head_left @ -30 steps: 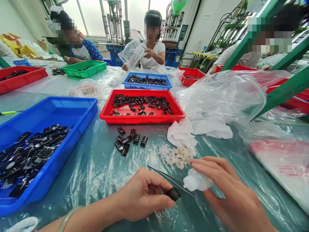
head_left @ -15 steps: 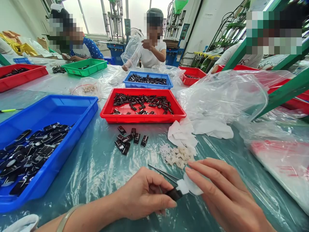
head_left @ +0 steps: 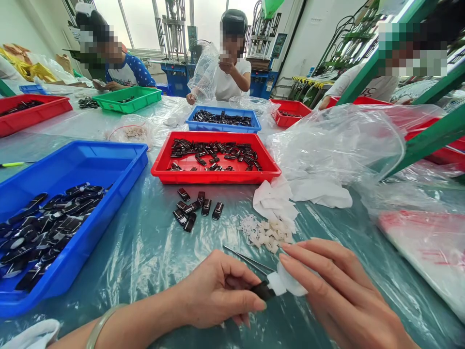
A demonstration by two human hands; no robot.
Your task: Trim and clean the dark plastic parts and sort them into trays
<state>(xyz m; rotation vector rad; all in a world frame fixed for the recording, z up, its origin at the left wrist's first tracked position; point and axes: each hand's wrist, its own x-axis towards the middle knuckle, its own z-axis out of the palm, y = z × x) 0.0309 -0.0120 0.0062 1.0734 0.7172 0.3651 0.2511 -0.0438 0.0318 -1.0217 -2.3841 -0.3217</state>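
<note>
Near the bottom centre, my left hand [head_left: 227,288] pinches a small glossy black piece [head_left: 263,291] between thumb and fingers. My right hand [head_left: 343,291] is beside it, fingers together and bent over a small white cloth [head_left: 292,281]. The cloth touches the end of the black piece; my right thumb is hidden. Thin metal tweezers [head_left: 249,259] point up and left behind the pieces, and their rear end is hidden. Several black clips [head_left: 192,207] lie on the table ahead of my left hand. Just beyond my right fingertips is a heap of pale scraps [head_left: 267,235].
A blue bin [head_left: 125,151] with black parts stands at left. Ahead is a red tray [head_left: 216,178] of black clips, with a blue tray [head_left: 223,128] behind. Plastic bags [head_left: 337,140] and a green post [head_left: 432,131] are at right. Several co-workers sit around the table.
My hands stay almost in place, with the black piece and white cloth shifted very slightly to the right. Across the table, a co-worker's hand and clear bag have moved a little.
</note>
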